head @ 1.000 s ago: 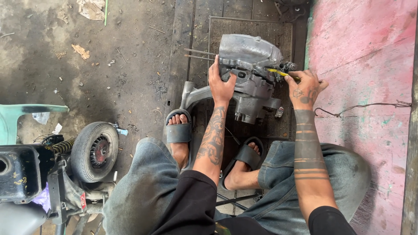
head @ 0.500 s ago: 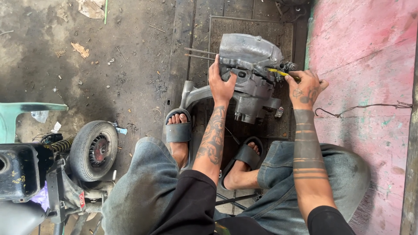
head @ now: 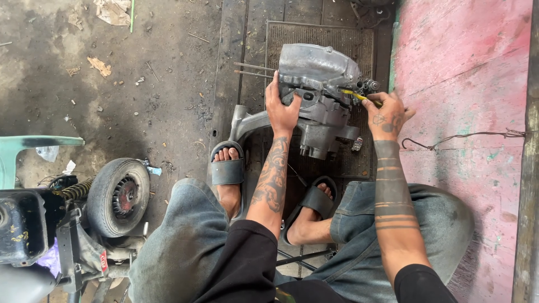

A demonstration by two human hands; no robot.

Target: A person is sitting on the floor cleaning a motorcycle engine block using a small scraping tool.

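A grey metal engine block (head: 320, 84) with a curved arm stands on a dark rubber mat (head: 314, 33) in front of my feet. My left hand (head: 282, 108) grips the engine's near left side and steadies it. My right hand (head: 387, 115) holds a yellow-handled screwdriver (head: 359, 96), its tip pressed into the fittings on the engine's right end. Two thin metal studs (head: 252, 69) stick out from the engine's left side.
A small scooter wheel (head: 118, 196) with a spring and dark frame parts sits at the left. A pink wall (head: 466, 84) rises at the right, with a bent wire (head: 466, 136) lying along it. Scraps litter the concrete floor (head: 140, 84). A small metal part (head: 357, 145) lies by the engine.
Both hands stay on the engine and screwdriver; only a slight shift of the right hand is visible.
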